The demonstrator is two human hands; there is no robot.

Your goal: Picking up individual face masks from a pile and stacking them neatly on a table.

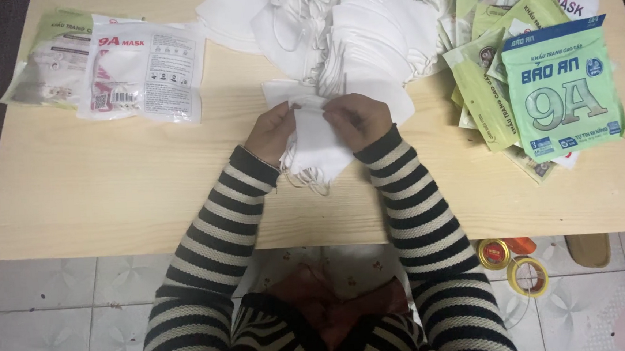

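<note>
On the pale wooden table (109, 204), left hand (271, 131) and right hand (358, 119) pinch a small stack of soft white folded masks (317, 142), beside glossy green packets (563, 88) and a loose white pile (339, 27).

Black-and-cream striped knit sleeves (213, 226), ribbed cuffs

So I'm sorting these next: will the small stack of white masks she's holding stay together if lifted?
Probably floppy: the white masks sag between both hands, left hand and right hand. Likely light, pinched by fingertips. Loose ear loops dangling below may snag.
</note>
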